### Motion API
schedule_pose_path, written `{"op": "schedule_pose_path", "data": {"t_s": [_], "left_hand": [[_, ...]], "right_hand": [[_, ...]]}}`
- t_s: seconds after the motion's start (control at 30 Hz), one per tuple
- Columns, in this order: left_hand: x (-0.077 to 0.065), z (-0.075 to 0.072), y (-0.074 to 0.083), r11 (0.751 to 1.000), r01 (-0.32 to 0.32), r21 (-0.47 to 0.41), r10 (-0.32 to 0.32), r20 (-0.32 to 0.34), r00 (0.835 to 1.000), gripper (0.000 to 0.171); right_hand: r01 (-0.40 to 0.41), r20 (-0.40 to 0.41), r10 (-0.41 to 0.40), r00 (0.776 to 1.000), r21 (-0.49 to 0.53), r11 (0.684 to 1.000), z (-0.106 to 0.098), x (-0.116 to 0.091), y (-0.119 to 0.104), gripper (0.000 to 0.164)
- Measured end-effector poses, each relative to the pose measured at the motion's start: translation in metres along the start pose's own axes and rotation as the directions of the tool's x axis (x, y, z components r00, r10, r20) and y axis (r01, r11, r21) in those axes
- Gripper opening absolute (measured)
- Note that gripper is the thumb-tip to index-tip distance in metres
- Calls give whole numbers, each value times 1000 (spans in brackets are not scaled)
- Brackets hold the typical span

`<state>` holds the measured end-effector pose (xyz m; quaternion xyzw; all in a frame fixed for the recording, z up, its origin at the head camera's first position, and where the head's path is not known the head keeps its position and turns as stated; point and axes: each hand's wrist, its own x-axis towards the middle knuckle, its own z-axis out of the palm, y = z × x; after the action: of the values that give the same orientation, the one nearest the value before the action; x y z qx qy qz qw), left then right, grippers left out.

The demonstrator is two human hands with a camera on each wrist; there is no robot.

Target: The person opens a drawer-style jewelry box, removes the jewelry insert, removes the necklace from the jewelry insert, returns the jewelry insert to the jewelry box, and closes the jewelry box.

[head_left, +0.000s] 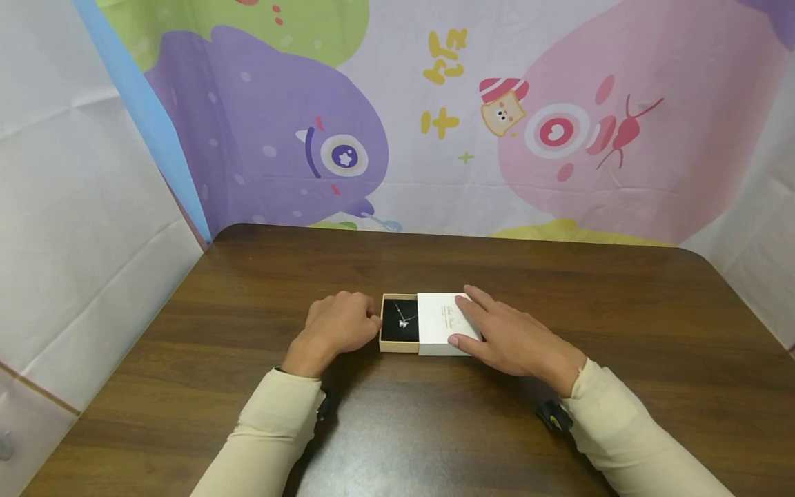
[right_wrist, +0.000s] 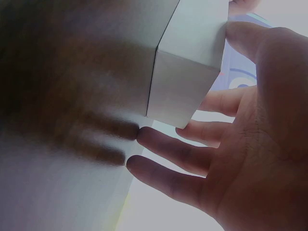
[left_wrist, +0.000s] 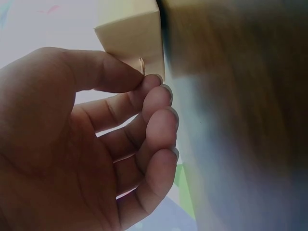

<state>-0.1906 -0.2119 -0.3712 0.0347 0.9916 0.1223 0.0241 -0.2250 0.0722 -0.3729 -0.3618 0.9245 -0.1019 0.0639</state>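
A white sliding jewelry box lies on the table, its printed sleeve (head_left: 435, 324) covering the right part. From the sleeve's left end the cream drawer (head_left: 399, 347) sticks out, showing a black insert with a silver necklace (head_left: 404, 322) on it. My left hand (head_left: 340, 320) is at the drawer's left end; in the left wrist view its thumb and forefinger pinch a thin pull loop (left_wrist: 142, 65) on the drawer's end face. My right hand (head_left: 518, 337) rests on the right end of the sleeve, fingers fairly straight, thumb and forefinger on its top.
The brown wooden table (head_left: 397, 428) carries the box near its middle. Behind it hangs a cloth backdrop (head_left: 428, 186) with cartoon figures. White panels (head_left: 74, 207) stand at the sides. Dark straps with devices (head_left: 555, 416) sit at both wrists.
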Motion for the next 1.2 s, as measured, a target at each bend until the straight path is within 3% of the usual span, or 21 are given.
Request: {"op": "schedule_pose_path", "data": {"t_s": [0.63, 1.2], "left_hand": [[-1, -2, -4, 1000, 16, -11, -16, 20, 1000, 30], [-1, -4, -9, 1000, 25, -18, -24, 18, 1000, 15]], "right_hand": [[3, 3, -3, 1000, 2, 1000, 0, 0, 0, 82], [-1, 3, 1, 1000, 6, 1000, -1, 0, 0, 81]]}}
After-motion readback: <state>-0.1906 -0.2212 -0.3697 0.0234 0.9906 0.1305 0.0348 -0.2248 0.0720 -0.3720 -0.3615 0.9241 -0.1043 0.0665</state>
